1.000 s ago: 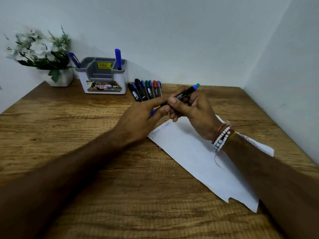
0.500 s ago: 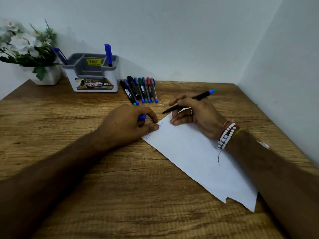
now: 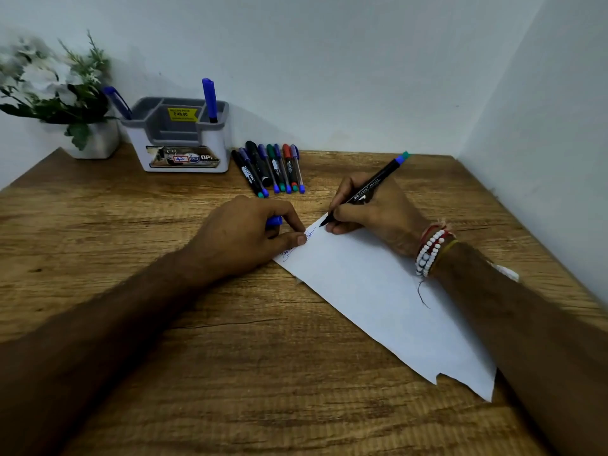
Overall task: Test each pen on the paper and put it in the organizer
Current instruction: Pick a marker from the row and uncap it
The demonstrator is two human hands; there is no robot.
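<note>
My right hand (image 3: 371, 213) grips a black pen (image 3: 365, 189) in a writing hold, its tip touching the top corner of the white paper (image 3: 378, 297). My left hand (image 3: 250, 235) holds the pen's blue cap (image 3: 273, 221) in curled fingers while its thumb presses down the paper's left edge, beside blue scribbles. Several pens (image 3: 271, 167) lie in a row on the table behind my hands. The grey and white organizer (image 3: 179, 139) stands at the back left with two blue pens (image 3: 209, 100) upright in it.
A white pot of flowers (image 3: 59, 93) stands in the back left corner next to the organizer. Walls close the wooden table (image 3: 131, 225) at the back and right. The paper's near corner is torn.
My right hand lowered the uncapped pen until its tip met the paper's top corner. My left hand, with the cap, stayed on the paper's edge.
</note>
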